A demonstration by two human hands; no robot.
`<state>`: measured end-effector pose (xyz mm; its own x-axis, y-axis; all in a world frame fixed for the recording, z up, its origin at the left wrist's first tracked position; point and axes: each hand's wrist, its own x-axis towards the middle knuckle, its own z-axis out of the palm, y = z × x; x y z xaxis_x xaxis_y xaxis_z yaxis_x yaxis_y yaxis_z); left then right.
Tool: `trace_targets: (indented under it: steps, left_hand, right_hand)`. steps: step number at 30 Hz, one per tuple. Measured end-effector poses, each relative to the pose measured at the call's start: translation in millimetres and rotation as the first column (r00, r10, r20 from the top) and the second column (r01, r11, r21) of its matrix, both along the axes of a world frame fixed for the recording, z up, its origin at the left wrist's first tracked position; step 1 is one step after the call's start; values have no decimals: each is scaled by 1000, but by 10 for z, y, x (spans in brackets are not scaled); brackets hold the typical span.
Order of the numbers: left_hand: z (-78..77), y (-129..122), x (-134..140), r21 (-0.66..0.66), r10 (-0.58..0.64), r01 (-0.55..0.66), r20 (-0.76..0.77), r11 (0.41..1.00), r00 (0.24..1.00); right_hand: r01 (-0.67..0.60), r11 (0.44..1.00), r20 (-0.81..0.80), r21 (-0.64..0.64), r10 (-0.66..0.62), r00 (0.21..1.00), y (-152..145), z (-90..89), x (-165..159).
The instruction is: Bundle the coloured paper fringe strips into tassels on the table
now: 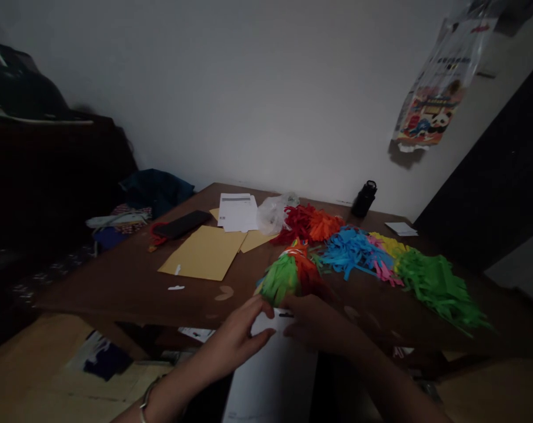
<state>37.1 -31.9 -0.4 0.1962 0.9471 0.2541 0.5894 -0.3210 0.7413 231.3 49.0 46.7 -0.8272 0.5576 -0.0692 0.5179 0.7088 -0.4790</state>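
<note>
Low in the head view, a flat white paper packet hangs before the table's near edge, with a small dark slot close to its top. My left hand is closed at the packet's upper left corner, its thumb in front. My right hand has its fingers curled on the upper right corner; shadow hides part of them. Just beyond my fingertips lies a bundle of green and red paper fringe, wrapped at its top with an orange band.
Fringe bundles in red, orange, blue and green lie across the table. Left are brown envelopes, white sheets and a dark phone-like slab. A black bottle stands near the wall.
</note>
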Motion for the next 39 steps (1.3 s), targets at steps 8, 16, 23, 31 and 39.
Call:
trace_targets:
  steps: [8,16,23,31,39]
  left_hand:
    - [-44,7,-10,-14,9,-9,11,1000,1000]
    - [-80,26,-18,15,-25,25,49,1000,998]
    - [-90,38,-20,-3,-37,37,58,999,998]
    - [-72,19,-34,-40,-38,39,42,998,998]
    - [-23,-7,26,-62,19,-16,61,998,998]
  right_hand:
    - [30,1000,81,4,-31,996,82,-23,-55]
    - [-13,1000,42,4,13,999,119,-49,-70]
    - [-53,998,42,-30,54,998,187,-101,-94]
    - [-131,987,-1,-95,131,991,237,-112,-98]
    - [-111,993,63,-28,112,992,215,-172,-110]
